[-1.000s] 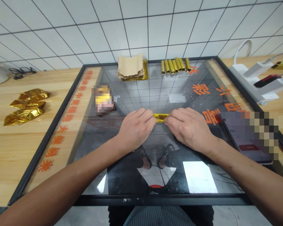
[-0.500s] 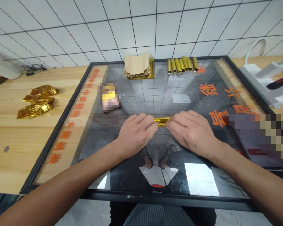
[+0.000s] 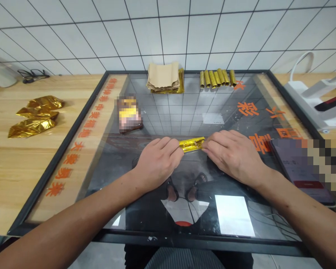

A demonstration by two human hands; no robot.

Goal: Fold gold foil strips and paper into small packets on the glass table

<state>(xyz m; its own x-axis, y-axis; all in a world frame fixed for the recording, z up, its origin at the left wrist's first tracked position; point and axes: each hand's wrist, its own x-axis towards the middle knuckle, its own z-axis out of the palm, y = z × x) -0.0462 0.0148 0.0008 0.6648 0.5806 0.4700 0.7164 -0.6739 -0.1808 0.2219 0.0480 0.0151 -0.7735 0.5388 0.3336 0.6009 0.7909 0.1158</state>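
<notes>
Tilted now, with its right end higher, the gold foil strip (image 3: 192, 144) shows more of its length and a gaping fold, so it seems unfinished. Left hand (image 3: 158, 162) and right hand (image 3: 232, 155) pinch its ends over a black-framed glass tabletop (image 3: 156, 112), which sits on a wooden counter (image 3: 5, 160) against a white-tiled wall (image 3: 173, 33).

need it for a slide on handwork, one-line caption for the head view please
Left hand and right hand hold a gold strip between them over a glass tabletop.
</notes>
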